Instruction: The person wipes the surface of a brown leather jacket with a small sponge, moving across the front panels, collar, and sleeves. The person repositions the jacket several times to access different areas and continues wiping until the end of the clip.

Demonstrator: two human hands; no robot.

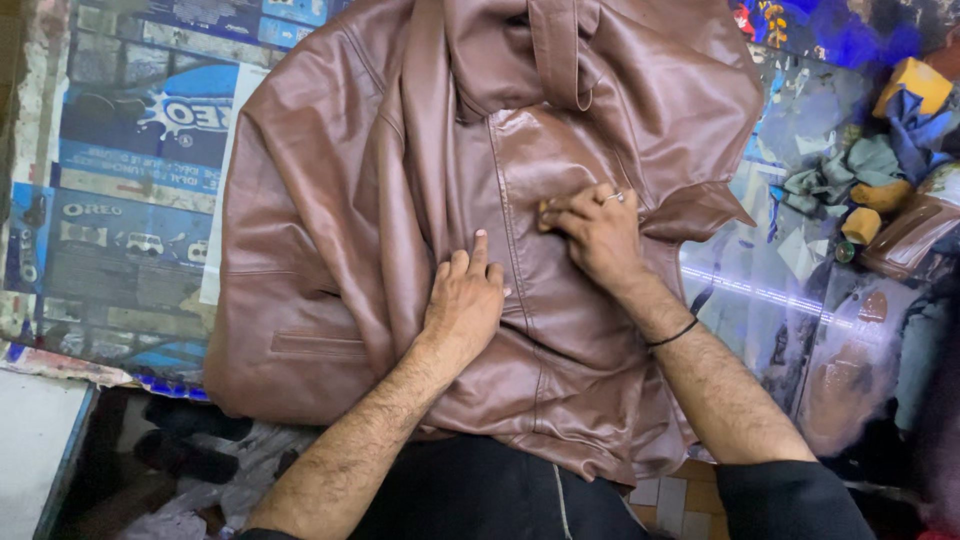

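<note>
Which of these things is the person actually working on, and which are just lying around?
In use:
brown leather jacket
left hand, pressing it flat
right hand, pinching a small yellowish piece

Lying about:
grey-green crumpled rags
yellow sponge block
printed blue table cover

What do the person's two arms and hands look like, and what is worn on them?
Both forearms are bare and hairy, with dark sleeves pushed up near the elbows. The right hand has a silver ring and a thin black band at the wrist. The left hand wears nothing.

1 view | head-worn | looks steeply down | close over brown leather jacket (480,200) on table (130,150)
</note>
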